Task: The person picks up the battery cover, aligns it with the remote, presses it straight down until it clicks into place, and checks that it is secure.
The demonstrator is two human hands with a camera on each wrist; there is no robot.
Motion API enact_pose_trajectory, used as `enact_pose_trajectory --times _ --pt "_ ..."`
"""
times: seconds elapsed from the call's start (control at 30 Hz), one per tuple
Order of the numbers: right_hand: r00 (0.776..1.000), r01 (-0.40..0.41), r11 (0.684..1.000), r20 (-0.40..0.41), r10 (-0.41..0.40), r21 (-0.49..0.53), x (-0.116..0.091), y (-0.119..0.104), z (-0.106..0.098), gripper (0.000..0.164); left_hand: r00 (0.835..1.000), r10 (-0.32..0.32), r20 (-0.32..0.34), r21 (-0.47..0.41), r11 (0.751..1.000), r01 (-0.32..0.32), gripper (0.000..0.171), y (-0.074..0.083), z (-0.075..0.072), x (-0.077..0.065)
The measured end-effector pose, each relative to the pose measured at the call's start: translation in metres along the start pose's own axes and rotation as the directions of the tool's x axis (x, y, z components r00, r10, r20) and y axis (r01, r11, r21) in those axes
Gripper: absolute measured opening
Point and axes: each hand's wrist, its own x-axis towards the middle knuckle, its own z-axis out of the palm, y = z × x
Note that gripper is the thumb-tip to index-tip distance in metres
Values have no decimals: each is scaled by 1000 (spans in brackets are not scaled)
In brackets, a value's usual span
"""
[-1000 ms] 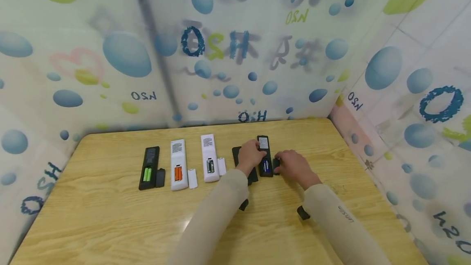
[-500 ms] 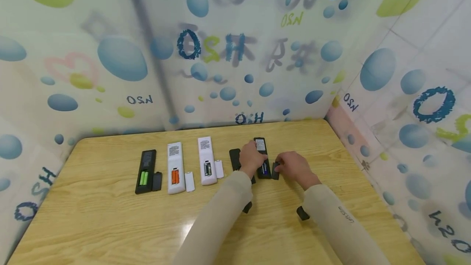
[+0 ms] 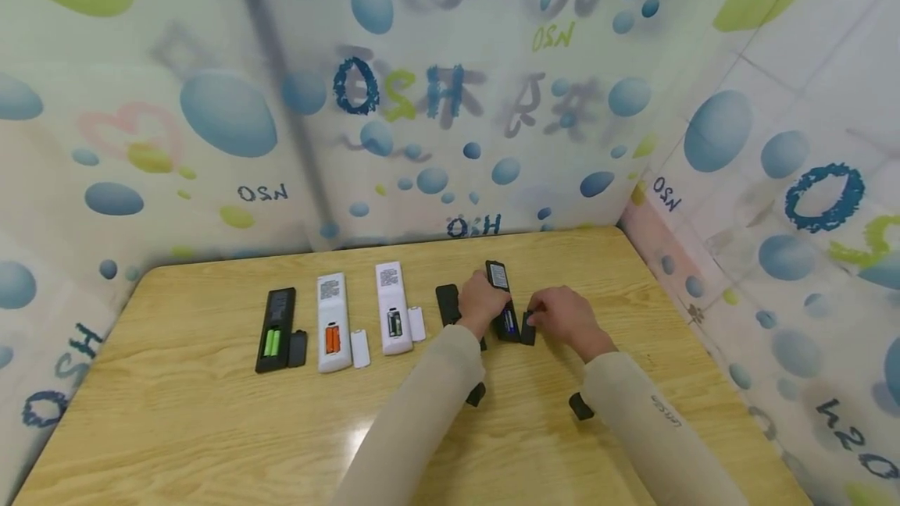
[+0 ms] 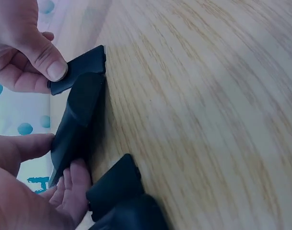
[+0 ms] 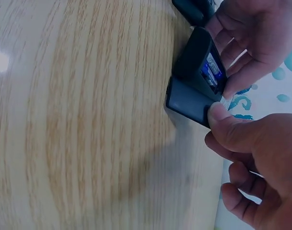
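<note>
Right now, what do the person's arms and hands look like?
The arms wear long, plain beige fabric sleeves: the left sleeve shows no writing, while the right sleeve has small dark lettering too tiny to read surely. A little black block pokes out by the left cuff and another by the right cuff. The left hand and right hand wear no gloves.

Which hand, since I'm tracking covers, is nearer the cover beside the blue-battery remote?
Right: the right hand pinches that cover; the left hand holds the remote beside it.
</note>
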Motion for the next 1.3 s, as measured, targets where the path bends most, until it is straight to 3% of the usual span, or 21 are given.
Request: enact_pose_trajectory --times 0.17,0.63,0.93,1.3 --pt "1000 17 1000 -14 -17 3 -1 3 -2 6 999 21 46 -51 999 -19 40 -3 -3 3" --pt "998 52 998 -44 -53 -20 -9 6 -23 7 993 61 103 -238 971 -35 38 3 -17 -3" --pt "999 42 999 -15 -43 -26 -13 -3 -30 8 974 126 187 -395 918 -42 39 -7 -40 -11" --pt "990 133 991 -36 -134 -18 -17 -28 -29 7 972 161 170 -497 866 -56 40 -32 -77 -24"
